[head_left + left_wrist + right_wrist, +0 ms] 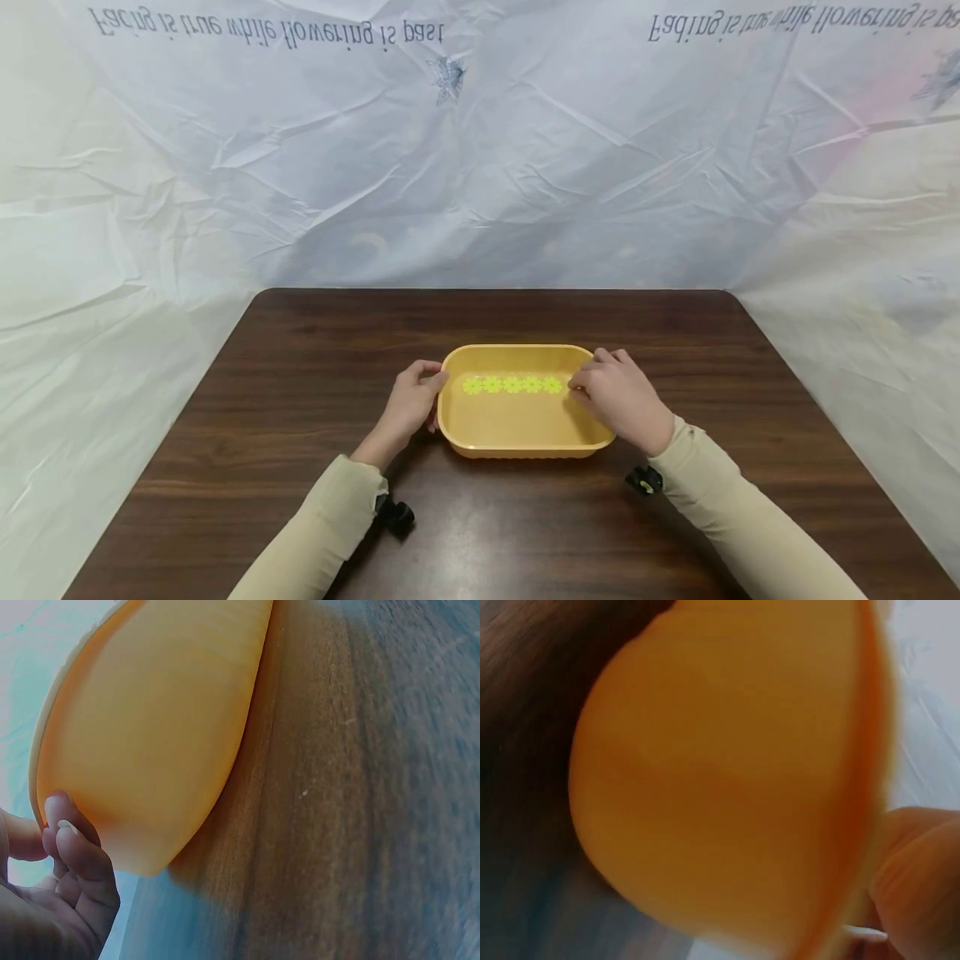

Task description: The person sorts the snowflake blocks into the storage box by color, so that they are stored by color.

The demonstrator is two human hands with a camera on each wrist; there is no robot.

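Between both hands is a yellow, oval-cornered plastic tray [525,433], its opening facing up. Inside it, a row of several lime-yellow flower shapes [512,385] runs along the far side. My left hand [408,400] grips the tray's left end; in the left wrist view its curled fingers [86,862] lie against the outer wall under the rim, with the thumb over the edge. At the right end my right hand [621,396] holds the rim, some fingertips reaching inside near the last flower. The right wrist view is blurred and shows the tray's outside [712,780].
A dark brown wood-grain table [337,333] lies under the tray. Behind and at both sides hangs a wrinkled whitish curtain [480,167] with printed lettering. Small black devices [396,517] are strapped at both wrists, over cream sleeves [322,525].
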